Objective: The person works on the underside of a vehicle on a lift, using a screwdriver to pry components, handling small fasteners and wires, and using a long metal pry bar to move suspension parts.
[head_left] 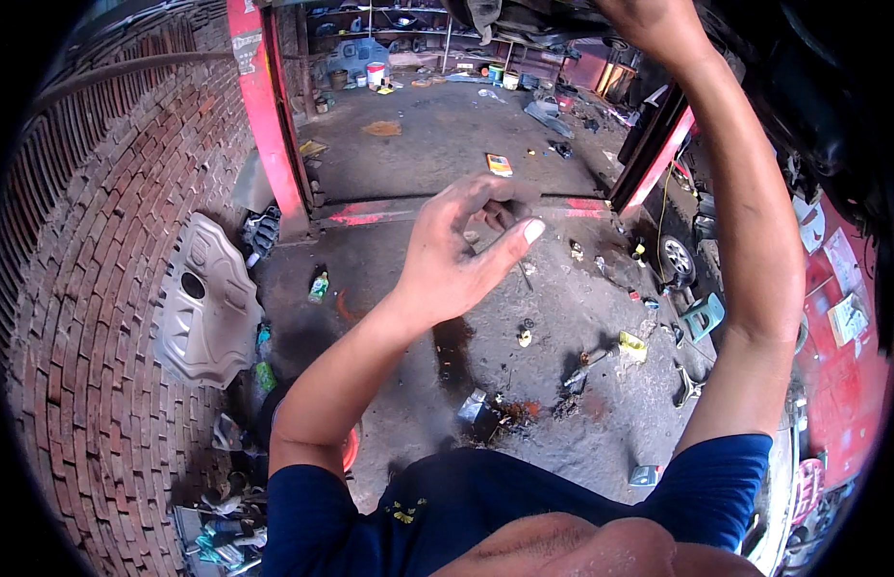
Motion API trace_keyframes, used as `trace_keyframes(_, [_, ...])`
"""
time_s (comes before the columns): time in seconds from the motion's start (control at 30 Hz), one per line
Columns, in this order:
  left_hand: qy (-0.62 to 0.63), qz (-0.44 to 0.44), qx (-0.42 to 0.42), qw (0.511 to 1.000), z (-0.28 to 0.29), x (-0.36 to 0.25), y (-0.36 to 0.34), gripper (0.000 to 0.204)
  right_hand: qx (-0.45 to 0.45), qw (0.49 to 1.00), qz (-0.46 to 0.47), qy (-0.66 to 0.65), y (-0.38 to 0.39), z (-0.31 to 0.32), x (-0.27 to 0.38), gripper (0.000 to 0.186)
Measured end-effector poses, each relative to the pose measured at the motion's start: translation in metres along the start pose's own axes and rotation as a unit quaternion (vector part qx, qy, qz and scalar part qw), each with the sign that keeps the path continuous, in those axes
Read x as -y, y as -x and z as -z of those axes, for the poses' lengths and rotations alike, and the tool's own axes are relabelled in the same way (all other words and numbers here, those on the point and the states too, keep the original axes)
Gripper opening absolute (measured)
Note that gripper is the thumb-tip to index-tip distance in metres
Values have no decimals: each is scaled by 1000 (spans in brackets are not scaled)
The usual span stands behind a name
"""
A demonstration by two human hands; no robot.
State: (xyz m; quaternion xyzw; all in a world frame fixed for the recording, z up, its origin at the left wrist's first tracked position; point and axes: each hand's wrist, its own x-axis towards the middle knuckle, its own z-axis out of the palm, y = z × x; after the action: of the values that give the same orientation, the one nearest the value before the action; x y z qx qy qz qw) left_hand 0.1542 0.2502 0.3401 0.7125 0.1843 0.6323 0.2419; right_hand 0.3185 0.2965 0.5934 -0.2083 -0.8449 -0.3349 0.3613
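My left hand (471,240) is raised in the middle of the view, its fingers curled in toward the thumb. Dark grime marks the fingers. Whatever lies between them, if anything, is too small or hidden to name. My right arm stretches up to the top edge, where the right hand (654,29) is only partly in view and its fingers are cut off. Close by that hand are dark vehicle underside parts (538,21), which hang overhead across the top and upper right.
Red lift posts (264,115) stand left and right (666,159), joined by a floor crossbar (399,210). A large beige moulded panel (211,308) leans on the brick wall (91,317). A wheel (676,258), a teal stool (703,315) and oily debris (514,413) are on the floor.
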Motion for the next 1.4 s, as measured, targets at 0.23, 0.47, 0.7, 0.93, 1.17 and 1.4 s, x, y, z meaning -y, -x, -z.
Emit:
trace_keyframes(0.23, [30,-24,-22,999,-3,-11,-62,37,-23,998,-8,-50,2,-11,-6,17])
trace_keyframes(0.47, [-41,-71,-158,984,-15,-38,-132,29,-29,995,98,-1,7,-9,-28,19])
trace_keyframes(0.7, [-148,-226,-225,936,-23,-33,-160,23,-65,984,159,-38,11,-15,-52,20])
trace_keyframes(0.93, [-146,-177,-231,945,-26,-39,-152,22,-172,978,-50,-110,44,-10,-36,20])
trace_keyframes(1.17, [-235,-239,-139,932,-21,-5,-113,19,-464,658,-307,-507,178,-75,-9,21])
trace_keyframes(1.4, [-316,-226,-36,921,-15,-2,-92,26,-450,309,-465,-697,231,-193,-26,16])
